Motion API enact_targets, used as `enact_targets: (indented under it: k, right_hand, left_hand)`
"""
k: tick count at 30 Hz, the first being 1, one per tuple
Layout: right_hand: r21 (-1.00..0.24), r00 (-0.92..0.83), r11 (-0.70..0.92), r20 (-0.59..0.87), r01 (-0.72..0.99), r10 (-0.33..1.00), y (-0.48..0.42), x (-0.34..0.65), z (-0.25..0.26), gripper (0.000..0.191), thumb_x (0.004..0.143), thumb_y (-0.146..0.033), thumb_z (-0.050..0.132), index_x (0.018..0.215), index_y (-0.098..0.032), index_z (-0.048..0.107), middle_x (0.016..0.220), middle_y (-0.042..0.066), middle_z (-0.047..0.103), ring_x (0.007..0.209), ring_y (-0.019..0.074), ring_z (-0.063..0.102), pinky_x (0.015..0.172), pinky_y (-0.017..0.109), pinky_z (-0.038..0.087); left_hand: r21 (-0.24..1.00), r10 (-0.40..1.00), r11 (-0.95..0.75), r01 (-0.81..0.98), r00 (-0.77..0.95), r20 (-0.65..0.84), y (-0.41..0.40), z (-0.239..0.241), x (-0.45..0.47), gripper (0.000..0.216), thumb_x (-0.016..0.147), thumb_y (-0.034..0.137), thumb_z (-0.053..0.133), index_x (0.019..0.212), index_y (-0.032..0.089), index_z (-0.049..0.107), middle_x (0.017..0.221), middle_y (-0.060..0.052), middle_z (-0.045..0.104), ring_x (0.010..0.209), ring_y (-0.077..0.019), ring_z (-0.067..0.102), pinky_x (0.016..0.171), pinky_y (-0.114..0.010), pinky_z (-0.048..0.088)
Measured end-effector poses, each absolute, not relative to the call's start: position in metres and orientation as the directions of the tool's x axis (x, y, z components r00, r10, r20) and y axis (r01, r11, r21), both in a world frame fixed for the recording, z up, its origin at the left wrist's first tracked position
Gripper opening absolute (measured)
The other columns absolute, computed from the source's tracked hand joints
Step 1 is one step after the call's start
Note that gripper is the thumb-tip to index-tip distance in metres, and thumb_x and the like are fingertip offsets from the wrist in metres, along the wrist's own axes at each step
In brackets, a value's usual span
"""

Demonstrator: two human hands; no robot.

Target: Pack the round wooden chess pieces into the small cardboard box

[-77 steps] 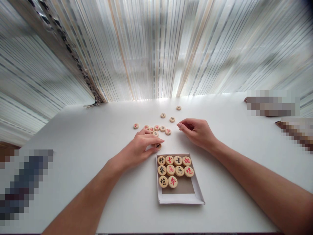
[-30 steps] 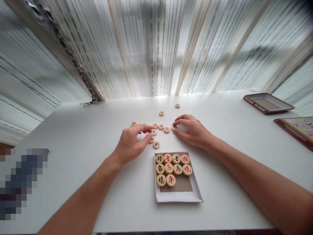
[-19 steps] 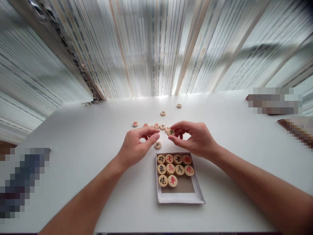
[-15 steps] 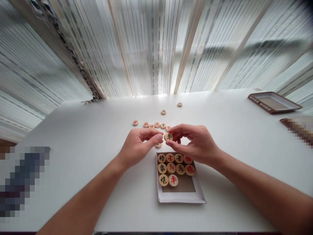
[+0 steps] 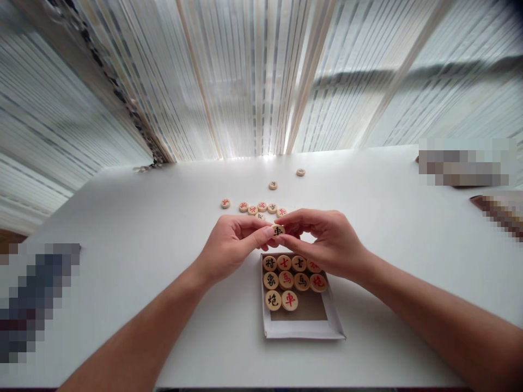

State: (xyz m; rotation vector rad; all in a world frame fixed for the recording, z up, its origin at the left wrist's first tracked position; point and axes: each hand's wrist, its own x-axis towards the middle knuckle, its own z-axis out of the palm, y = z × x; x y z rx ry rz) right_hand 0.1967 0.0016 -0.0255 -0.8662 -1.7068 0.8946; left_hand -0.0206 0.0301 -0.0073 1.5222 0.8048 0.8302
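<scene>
Between my two hands is a round wooden Chinese chess piece (image 5: 278,231) with a black character. My right hand (image 5: 322,237) pinches it from the right with thumb and fingers. From the other side, my left hand (image 5: 232,242) grips it with the thumb over its left edge. Just below sits an open shallow box (image 5: 304,329) with pieces in rows, some marked red and some black. A red-marked piece (image 5: 290,300) ends its lowest row, with bare box floor to its right. My right hand partly covers the upper right piece (image 5: 314,264).
Several loose chess pieces (image 5: 262,207) lie beyond my hands, and two more, one a black-marked piece (image 5: 273,185), sit farther back. Blurred-out items stand at the left and right sides of the white table (image 5: 183,196). Striped curtains (image 5: 237,81) hang behind it.
My right hand has brought the black-marked piece slightly left and down. My left hand's fingers, apart from it before, now close on the piece too. The box pieces stay put.
</scene>
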Motion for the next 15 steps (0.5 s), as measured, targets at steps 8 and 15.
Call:
enact_targets:
  k: [8,15]
  right_hand:
    - [-0.969,-0.189,0.223,0.239,-0.101,0.952,0.0,0.191,-0.021,0.024,0.083,-0.035,0.095,0.104,-0.025,0.089,0.082,0.005,0.084,0.067,0.018,0.077,0.056,0.027,0.065]
    - [-0.976,-0.165,0.133,0.161,-0.172,0.973,-0.001,0.19,-0.014,0.027,0.072,-0.037,0.102,0.094,-0.025,0.091,0.074,0.005,0.081,0.068,0.0179,0.075,0.063,0.029,0.065]
  left_hand:
    - [0.995,0.877,-0.098,-0.017,0.472,0.095,0.027,-0.009,-0.016,0.021,0.09,0.032,0.085,0.101,0.015,0.087,0.089,-0.01,0.086,0.081,-0.0217,0.082,0.074,-0.03,0.067]
    - [0.992,0.875,-0.127,-0.021,0.469,0.122,0.024,-0.011,-0.014,0.024,0.088,0.03,0.089,0.108,0.017,0.088,0.096,-0.01,0.088,0.085,-0.0234,0.084,0.085,-0.034,0.069]
